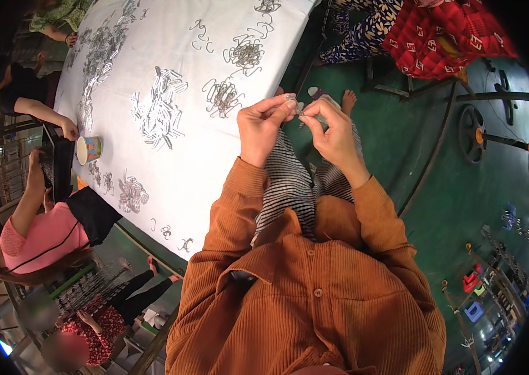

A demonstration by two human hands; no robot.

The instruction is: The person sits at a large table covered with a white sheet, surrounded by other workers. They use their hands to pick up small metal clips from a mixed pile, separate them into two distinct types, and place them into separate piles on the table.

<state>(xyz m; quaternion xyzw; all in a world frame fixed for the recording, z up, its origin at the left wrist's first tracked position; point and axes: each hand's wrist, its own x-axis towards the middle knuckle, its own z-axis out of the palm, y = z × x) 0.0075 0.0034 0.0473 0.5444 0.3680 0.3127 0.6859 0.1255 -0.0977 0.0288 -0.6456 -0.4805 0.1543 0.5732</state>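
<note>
My left hand [261, 132] and my right hand [334, 136] meet in front of me, just off the right edge of the white table [197, 164]. Both are closed in a pinch at the fingertips. Between them is a small, shiny metal piece [299, 108], mostly covered by the fingers, so its exact kind does not show. Nearest to my left hand on the table lies a pile of bent wire hooks [222, 97]. Beyond it is another heap of wire hooks [246, 55]. Left of these sits a pile of narrow, shiny metal pieces [159, 107].
A paper cup [89, 150] stands at the table's left edge, near a small pile of metal pieces [132, 194]. People sit along the left side, one in a pink top [58, 240]. Another in patterned trousers [364, 31] is at the far right. A handwheel [472, 134] stands right.
</note>
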